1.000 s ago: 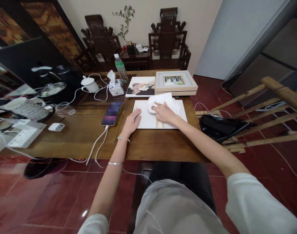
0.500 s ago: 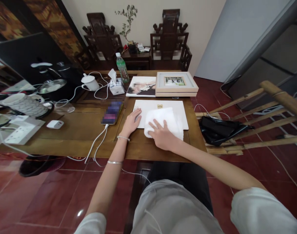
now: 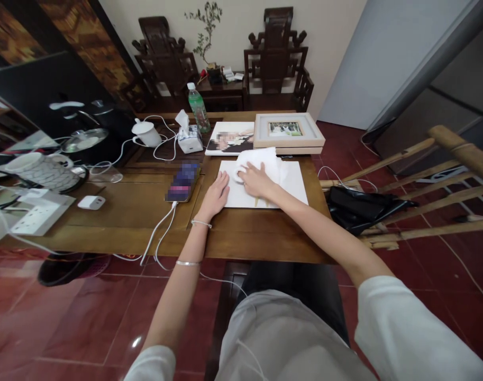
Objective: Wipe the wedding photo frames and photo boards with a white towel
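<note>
A white, flat panel point(image 3: 293, 186) lies on the wooden table in front of me, with gold-brown markings low on its face. My left hand point(image 3: 217, 193) rests flat on its left edge, fingers stretched out. On the panel's upper middle, my right hand point(image 3: 257, 181) presses a folded white towel point(image 3: 261, 156), its fingers bent into the fabric. The towel covers part of the panel and reaches past its far edge. Just behind stand a light wooden picture frame point(image 3: 318, 142) and a white-edged photo panel point(image 3: 229, 139).
Left of my hands lies a phone point(image 3: 183, 182) on a white charging cable. Farther left are a tissue box point(image 3: 190, 138), a green-labelled bottle point(image 3: 199, 108), a lidded white cup point(image 3: 146, 133) and a power strip point(image 3: 43, 211). A bamboo rack point(image 3: 403, 159) stands right of the table.
My right hand has slid the towel away from me, from the panel's near edge to its far edge, baring gold-brown markings near the bottom. My left hand stays in place.
</note>
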Demonstrator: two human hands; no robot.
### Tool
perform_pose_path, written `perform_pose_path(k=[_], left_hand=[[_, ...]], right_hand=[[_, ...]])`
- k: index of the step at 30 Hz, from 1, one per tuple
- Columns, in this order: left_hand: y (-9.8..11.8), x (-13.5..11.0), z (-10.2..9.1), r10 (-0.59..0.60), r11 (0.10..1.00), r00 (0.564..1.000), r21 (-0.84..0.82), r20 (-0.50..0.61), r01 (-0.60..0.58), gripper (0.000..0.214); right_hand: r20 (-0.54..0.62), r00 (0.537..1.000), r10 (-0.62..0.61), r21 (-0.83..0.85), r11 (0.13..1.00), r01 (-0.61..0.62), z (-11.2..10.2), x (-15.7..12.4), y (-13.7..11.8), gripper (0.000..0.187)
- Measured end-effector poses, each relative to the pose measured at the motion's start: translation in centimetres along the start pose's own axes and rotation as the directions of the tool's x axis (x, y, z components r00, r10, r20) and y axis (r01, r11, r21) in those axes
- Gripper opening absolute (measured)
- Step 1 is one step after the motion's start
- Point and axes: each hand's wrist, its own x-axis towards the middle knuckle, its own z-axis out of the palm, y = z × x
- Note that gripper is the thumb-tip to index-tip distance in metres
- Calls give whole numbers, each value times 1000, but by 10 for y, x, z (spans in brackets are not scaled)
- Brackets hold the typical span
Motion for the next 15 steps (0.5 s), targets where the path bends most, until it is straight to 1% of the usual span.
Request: perform_pose_path(k=[3,5,7,9,12,14,15], left_hand=[[-2,0,1,2,1000,1000,21,-4,-2,47],[-3,1,2,4,1000,1000,26,-11,-4,47],[-2,1,2,4,1000,1000,21,-16,-4,46],[-1,1,2,0,1000,1000,13,-21,1,45],[1,1,2,-9,1000,1000,3,-30,9,44],[2,1,1,-11,1000,999,-3,-34,11,44],[2,1,1,-11,1000,999,-4,-34,11,44]], right_hand=[[-4,1000,28,-70,997,-28,12,2,-6,48],[2,1000,5,-107,994,-5,16,-9,-16,45],[32,999,-36,-120,992,39,16,-28,-30,44],[73,994,-78,-110,990,86,10,-52,-43,44],[116,977,-180,-56,981,188,-7,-85,-60,41],[154,955,-253,0,967,256,-19,-96,-64,39],[179,946,-272,27,962,271,-25,-97,-64,39]])
